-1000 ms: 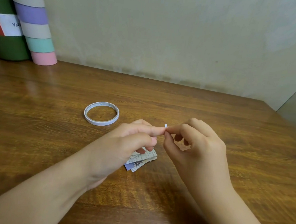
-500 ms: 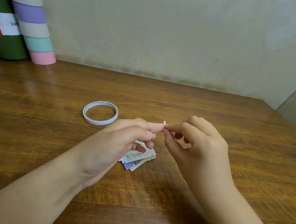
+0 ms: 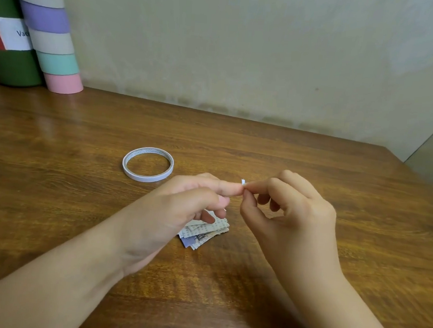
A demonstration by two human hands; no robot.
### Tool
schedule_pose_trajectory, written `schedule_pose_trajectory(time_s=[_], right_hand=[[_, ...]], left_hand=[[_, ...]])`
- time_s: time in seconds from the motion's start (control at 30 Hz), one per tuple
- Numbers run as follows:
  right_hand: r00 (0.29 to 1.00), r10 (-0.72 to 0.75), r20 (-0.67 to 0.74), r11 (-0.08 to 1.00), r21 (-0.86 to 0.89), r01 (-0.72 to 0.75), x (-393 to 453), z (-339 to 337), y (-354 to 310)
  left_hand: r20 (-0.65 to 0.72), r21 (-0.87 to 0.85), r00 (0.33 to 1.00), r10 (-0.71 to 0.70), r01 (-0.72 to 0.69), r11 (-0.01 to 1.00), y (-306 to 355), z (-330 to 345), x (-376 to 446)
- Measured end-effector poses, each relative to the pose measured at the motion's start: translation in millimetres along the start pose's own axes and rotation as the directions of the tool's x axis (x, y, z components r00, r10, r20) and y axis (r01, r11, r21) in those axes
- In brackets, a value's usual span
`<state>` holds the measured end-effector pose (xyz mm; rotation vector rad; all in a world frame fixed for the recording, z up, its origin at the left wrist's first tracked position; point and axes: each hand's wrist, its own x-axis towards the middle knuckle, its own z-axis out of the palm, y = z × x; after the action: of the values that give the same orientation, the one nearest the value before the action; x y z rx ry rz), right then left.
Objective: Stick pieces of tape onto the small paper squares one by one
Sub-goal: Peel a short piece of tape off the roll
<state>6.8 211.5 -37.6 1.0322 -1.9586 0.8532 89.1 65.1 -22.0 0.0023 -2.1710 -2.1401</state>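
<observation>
A: While both hands hover above the wooden table [image 3: 312, 170], what does the head camera show between them?

B: A tiny white piece of tape [image 3: 243, 182]. The left hand [image 3: 181, 212] and the right hand [image 3: 291, 220] meet fingertip to fingertip around it, above the table surface. The right hand pinches it between thumb and forefinger, its other fingers loosely curled. The left forefinger tip touches the same scrap from the other side; the left thumb sits just below, but whether it presses the tape I cannot tell.

A: And the paper squares?

B: A small stack of paper squares [image 3: 205, 233] lies on the table directly beneath the left hand's fingers, partly hidden by them. The sheets carry fine print, too small to read, and a bluish corner sticks out at the near left edge. The stack is fanned a little, not neatly squared.

A: Where is the roll?

B: The tape roll [image 3: 147, 164], a thin white ring, lies flat on the table beyond and to the left of the hands, apart from the stack.

A: Anything else?

B: At the far left corner, against the wall [image 3: 244, 50], a striped pastel tube [image 3: 47, 36] leans beside a green bottle [image 3: 4, 67] with a red-and-white label. Both stand well away from the hands.
</observation>
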Motion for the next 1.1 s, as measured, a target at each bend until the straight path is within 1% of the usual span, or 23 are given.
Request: schedule_pose_trajectory(time_s=[0.13,0.2,0.27,0.43,0.5,0.67,0.93,1.1], right_hand=[[1.000,-0.006,0.011,1.000,-0.009,0.006,-0.9,0.9,4.2],[1.000,-0.003,0.012,1.000,0.002,0.003,-0.8,1.3,3.3],[1.000,0.005,0.011,1.000,0.002,-0.005,-0.7,1.4,3.6],[0.997,0.072,0.011,0.997,0.022,-0.073,-1.9,3.7,3.0],[0.996,0.092,0.019,0.995,0.034,-0.092,-2.6,5.0,1.8],[0.989,0.148,0.002,0.987,0.066,-0.148,-3.9,7.9,-0.5],[0.987,0.158,0.010,0.982,0.106,-0.158,-2.1,3.7,-2.6],[0.987,0.156,0.028,0.976,0.148,-0.158,-1.3,2.2,-1.8]], left_hand=[[-0.007,-0.013,1.000,0.012,-0.012,1.000,1.7,-0.1,-0.7],[0.013,0.000,1.000,0.022,-0.022,1.000,2.2,-0.7,-1.2],[0.037,0.040,0.999,0.036,-0.037,0.998,2.3,-0.1,-0.9],[0.056,0.155,0.998,0.031,-0.039,0.987,0.1,2.0,0.2],[0.055,0.176,0.998,0.036,-0.045,0.983,-0.1,3.4,-0.1],[0.034,0.152,0.999,0.013,-0.018,0.988,-0.2,5.4,1.1],[0.029,0.084,0.999,0.019,-0.022,0.996,3.7,3.6,0.6],[-0.027,0.067,0.998,0.051,-0.049,0.997,3.8,2.6,1.4]])
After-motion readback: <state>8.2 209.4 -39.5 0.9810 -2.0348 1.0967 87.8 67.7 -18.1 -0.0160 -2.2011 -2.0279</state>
